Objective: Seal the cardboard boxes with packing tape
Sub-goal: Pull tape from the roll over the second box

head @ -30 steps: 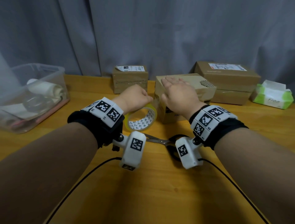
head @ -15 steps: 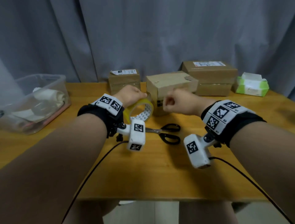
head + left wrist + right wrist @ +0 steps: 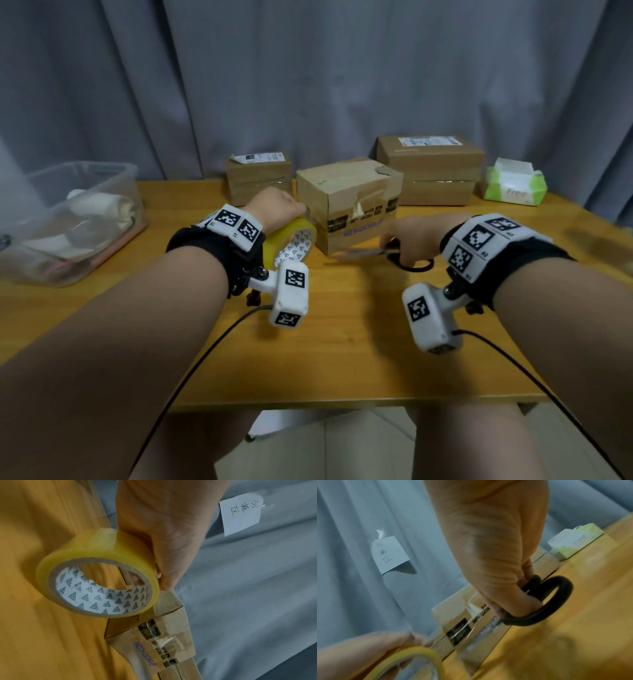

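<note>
a: where is the packing tape roll?

b: it stands on edge on the wooden counter, touching the left face of the middle cardboard box. the left hand grips it from above, thumb on the outside and a fingertip showing inside the core in the left wrist view. a strip of clear tape runs from the roll up onto the box's corner.

a: and the right hand?

b: its fingers are curled round the black handles of the scissors, low over the counter in front of the box. the blades point left toward the roll (they are blurred, so whether they are parted cannot be told).

a: what else is on the counter?

b: a small box behind the left hand, a larger labelled box behind and to the right, a green tissue pack further right, and a clear plastic tub at the left edge. a grey curtain hangs behind, with a paper note stuck on it.
</note>
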{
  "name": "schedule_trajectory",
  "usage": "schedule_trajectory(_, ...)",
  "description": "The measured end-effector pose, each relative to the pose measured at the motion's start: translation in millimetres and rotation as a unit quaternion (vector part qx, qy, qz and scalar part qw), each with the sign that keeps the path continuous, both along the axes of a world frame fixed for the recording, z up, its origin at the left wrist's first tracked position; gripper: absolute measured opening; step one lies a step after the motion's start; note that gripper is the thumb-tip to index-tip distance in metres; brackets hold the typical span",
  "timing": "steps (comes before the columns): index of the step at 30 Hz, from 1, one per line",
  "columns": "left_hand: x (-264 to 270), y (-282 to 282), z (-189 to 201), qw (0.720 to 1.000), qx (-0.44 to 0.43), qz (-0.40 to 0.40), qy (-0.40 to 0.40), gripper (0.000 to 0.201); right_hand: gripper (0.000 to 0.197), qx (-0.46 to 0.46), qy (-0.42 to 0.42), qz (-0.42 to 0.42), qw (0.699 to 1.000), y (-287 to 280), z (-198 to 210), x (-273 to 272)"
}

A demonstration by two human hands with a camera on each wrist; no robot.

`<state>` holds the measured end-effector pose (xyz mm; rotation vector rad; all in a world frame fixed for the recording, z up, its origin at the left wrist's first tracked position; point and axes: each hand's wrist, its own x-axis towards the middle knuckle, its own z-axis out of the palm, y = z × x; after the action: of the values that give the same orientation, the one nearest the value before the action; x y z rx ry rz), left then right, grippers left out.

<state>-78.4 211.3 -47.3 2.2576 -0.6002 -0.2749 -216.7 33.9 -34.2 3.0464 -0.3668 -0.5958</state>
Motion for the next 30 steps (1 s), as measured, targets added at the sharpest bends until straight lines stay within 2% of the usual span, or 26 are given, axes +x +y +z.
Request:
schedule_trajectory(1,-2,-1,1,1.0,0.007,0.001,0.003,0.022,0.037,0.018,-0.01,-0.016,1.0,-3,3,-4)
schedule_trajectory(3,-4,-2,1,1.0,0.013,0.003,0.007,0.02,0.039,0.161,-0.033,-0.067,0.984,-8,2,-12)
schedule_trajectory(5,-4,-2,0,1.0,0.003,-0.002,0.013,0.021,0.061,0.349,-0.013,-0.124,0.929,-6,-3,-19)
schedule_trajectory(6,-3,-1,-1,1.0,-0.002,-0.004,0.014,0.023,0.072,0.402,0.01,-0.134,0.906,-3,-7,-20)
schedule_trajectory(8,-3,0,-2,1.0,-0.015,-0.005,0.013,0.024,0.084,0.446,0.024,-0.123,0.886,2,-16,-18)
schedule_trajectory(11,-3,1,-4,0.999,-0.041,0.003,0.031,0.019,0.086,0.472,-0.014,-0.1,0.876,9,-25,-9)
schedule_trajectory(19,2,3,-3,0.996,-0.041,0.002,0.075,0.019,0.058,0.478,-0.07,-0.094,0.87,29,-31,14)
schedule_trajectory(30,4,-2,-2,0.998,-0.014,-0.011,0.053,0.027,0.056,0.493,-0.154,-0.076,0.853,29,-45,26)
